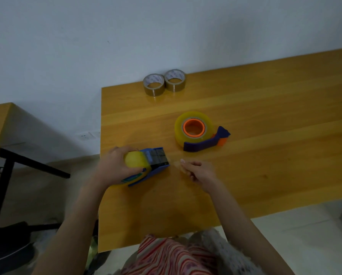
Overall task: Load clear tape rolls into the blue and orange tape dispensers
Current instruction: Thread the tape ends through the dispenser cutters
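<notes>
Near the counter's left edge, the left hand grasps the blue dispenser from above. Its fingers curl round the rear of the body and over the clear tape roll seated inside it. That roll looks pale yellow and glossy, and the palm hides most of it. The dispenser rests on the wood with its dark, ribbed mouth turned rightward, away from the wrist, and its blue side plate slopes down toward the near edge.

Farther back, against the wall, two brown tape rolls stand flat and side by side, touching each other.

Just right of the dispenser's mouth is the right hand, low over the counter and apart from the dispenser. Its forefinger and thumb point toward the mouth and its other fingers are loosely curled. Motion blur smears it. A faint glossy patch shows at the fingertips, but I cannot tell whether they pinch anything.

Beyond the right hand, well apart from both hands, lies the orange dispenser, flat on its side. A second clear roll, thick and yellowish, sits round its bright orange hub. Its purple-blue arm curves along the roll's near side and ends at the right in a raised tip with an orange piece under it.
</notes>
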A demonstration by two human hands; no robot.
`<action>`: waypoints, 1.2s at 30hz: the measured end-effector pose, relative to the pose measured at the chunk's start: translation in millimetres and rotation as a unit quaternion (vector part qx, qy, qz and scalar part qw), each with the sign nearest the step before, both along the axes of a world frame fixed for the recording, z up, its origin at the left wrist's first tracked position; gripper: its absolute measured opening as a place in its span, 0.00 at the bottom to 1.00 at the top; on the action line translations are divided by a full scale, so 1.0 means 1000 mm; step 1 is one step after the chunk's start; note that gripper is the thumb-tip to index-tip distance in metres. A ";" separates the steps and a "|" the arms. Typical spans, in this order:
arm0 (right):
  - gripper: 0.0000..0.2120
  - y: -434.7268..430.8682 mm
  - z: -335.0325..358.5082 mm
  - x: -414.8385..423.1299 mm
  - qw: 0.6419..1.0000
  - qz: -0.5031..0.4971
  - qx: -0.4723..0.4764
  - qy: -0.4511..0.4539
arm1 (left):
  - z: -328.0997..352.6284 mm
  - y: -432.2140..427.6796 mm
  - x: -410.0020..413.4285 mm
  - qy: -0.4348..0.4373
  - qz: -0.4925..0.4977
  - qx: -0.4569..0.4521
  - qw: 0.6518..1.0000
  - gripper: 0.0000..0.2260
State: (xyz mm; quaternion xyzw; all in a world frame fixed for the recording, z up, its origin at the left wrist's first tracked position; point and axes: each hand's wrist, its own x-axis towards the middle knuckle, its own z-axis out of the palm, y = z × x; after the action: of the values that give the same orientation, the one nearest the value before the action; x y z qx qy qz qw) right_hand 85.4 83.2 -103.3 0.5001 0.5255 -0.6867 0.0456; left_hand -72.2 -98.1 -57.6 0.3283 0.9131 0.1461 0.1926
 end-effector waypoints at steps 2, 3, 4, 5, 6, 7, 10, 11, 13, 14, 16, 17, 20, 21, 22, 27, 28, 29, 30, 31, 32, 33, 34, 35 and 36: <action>0.08 -0.001 -0.002 0.002 1.000 0.000 -0.001 0.000 | 0.001 0.003 0.002 0.005 0.000 -0.008 1.000 0.27; 0.08 -0.001 -0.002 0.003 1.000 0.003 0.008 -0.001 | 0.001 0.005 0.003 0.002 0.000 -0.014 1.000 0.28; 0.09 0.000 -0.002 0.005 1.000 0.007 0.020 -0.002 | 0.003 0.008 0.004 0.001 -0.007 -0.027 1.000 0.28; 0.09 0.002 -0.001 0.007 0.999 0.009 0.030 -0.003 | 0.004 0.011 0.006 0.003 -0.019 -0.043 0.999 0.29; 0.09 0.005 0.000 0.010 0.999 0.010 0.039 -0.004 | 0.005 0.014 0.006 0.010 -0.032 -0.056 0.998 0.29; 0.10 0.008 0.001 0.013 0.999 0.009 0.048 -0.004 | 0.006 0.017 0.007 0.020 -0.043 -0.066 0.997 0.30; 0.11 0.020 0.005 0.025 0.997 -0.008 0.070 0.008 | 0.012 0.026 0.013 0.062 -0.071 -0.108 0.990 0.33; 0.11 0.025 0.007 0.030 0.996 -0.019 0.081 0.015 | 0.014 0.029 0.015 0.078 -0.085 -0.123 0.986 0.34; 0.10 0.034 0.010 0.038 0.993 -0.038 0.106 0.027 | 0.016 0.033 0.017 0.111 -0.109 -0.145 0.977 0.33; 0.09 0.039 0.011 0.041 0.991 -0.049 0.119 0.031 | 0.017 0.035 0.018 0.128 -0.123 -0.152 0.972 0.32; 0.08 0.047 0.011 0.046 0.987 -0.064 0.142 0.030 | 0.020 0.038 0.021 0.161 -0.153 -0.167 0.961 0.28; 0.07 0.050 0.010 0.049 0.986 -0.068 0.148 0.028 | 0.022 0.039 0.024 0.178 -0.167 -0.171 0.955 0.26; 0.08 0.056 0.000 0.054 0.985 -0.066 0.161 0.016 | 0.025 0.041 0.035 0.226 -0.219 -0.094 0.944 0.21; 0.09 0.057 -0.004 0.056 0.985 -0.062 0.163 0.010 | 0.023 0.043 0.038 0.244 -0.231 -0.052 0.940 0.19; 0.10 0.058 -0.008 0.056 0.984 -0.056 0.166 0.003 | 0.020 0.046 0.042 0.253 -0.243 -0.011 0.936 0.17; 0.08 0.060 -0.021 0.054 0.973 0.042 0.220 -0.055 | 0.003 0.074 0.081 0.117 -0.269 0.038 0.955 0.09; 0.09 0.060 -0.024 0.053 0.965 0.070 0.245 -0.065 | -0.005 0.077 0.086 0.101 -0.279 0.024 0.955 0.10; 0.09 0.060 -0.026 0.052 0.957 0.094 0.267 -0.069 | -0.013 0.078 0.091 0.086 -0.289 0.016 0.953 0.11; 0.09 0.060 -0.028 0.051 0.951 0.109 0.282 -0.071 | -0.019 0.079 0.094 0.071 -0.293 0.013 0.953 0.11; 0.09 0.059 -0.031 0.049 0.947 0.118 0.290 -0.074 | -0.023 0.078 0.097 0.059 -0.297 0.010 0.953 0.11; 0.09 0.059 -0.033 0.048 0.944 0.125 0.295 -0.077 | -0.027 0.076 0.098 0.049 -0.301 0.009 0.952 0.11; 0.09 0.058 -0.036 0.048 0.941 0.131 0.301 -0.079 | -0.030 0.073 0.098 0.039 -0.303 0.010 0.952 0.11; 0.08 0.057 -0.038 0.047 0.938 0.133 0.309 -0.081 | -0.032 0.070 0.097 0.031 -0.300 0.010 0.953 0.11; 0.08 0.056 -0.040 0.047 0.935 0.135 0.318 -0.084 | -0.034 0.067 0.095 0.026 -0.295 0.010 0.955 0.11; 0.07 0.054 -0.040 0.047 0.931 0.137 0.327 -0.086 | -0.036 0.065 0.092 0.021 -0.288 0.014 0.957 0.10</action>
State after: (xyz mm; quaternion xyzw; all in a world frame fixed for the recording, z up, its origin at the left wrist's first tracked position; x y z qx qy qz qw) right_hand 132.9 137.6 -143.6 0.4678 0.7785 -0.4181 0.0184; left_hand 20.2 -33.5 -93.4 0.5830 0.7815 0.0902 0.2029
